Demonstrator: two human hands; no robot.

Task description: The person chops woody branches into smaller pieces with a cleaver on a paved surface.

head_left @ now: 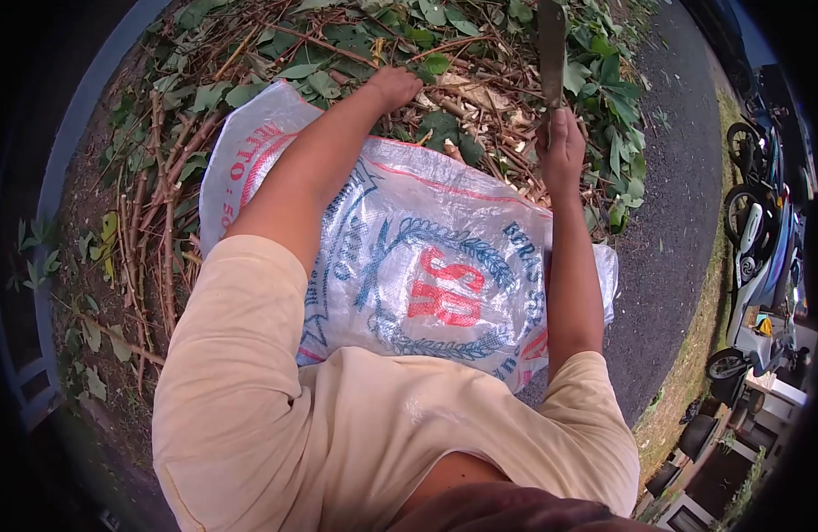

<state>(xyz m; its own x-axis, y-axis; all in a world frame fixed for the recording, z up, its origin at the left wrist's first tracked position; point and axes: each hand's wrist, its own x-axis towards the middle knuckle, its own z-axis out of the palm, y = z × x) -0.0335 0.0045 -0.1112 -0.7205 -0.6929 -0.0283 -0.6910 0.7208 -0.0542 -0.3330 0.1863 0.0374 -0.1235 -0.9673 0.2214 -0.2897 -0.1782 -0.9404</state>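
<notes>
My right hand (562,146) is wrapped round the handle of a machete, whose broad blade (552,53) points away from me, upright in the view. Over the cut stems and leaves, my left hand (395,88) is closed; what its fingers hold, if anything, is too small to make out. A white woven sack (427,257) with red and blue print lies across my lap, under both forearms. Chopped pale pieces of stem (507,124) lie between my hands, just past the sack's far edge.
Long cut stems (152,204) and leaves lie to the left. More green leaves (617,106) lie right of the blade. An asphalt road (675,177) runs along the right, with parked motorcycles (755,266) beyond a grass strip. A blue-grey edge (58,151) curves along the far left.
</notes>
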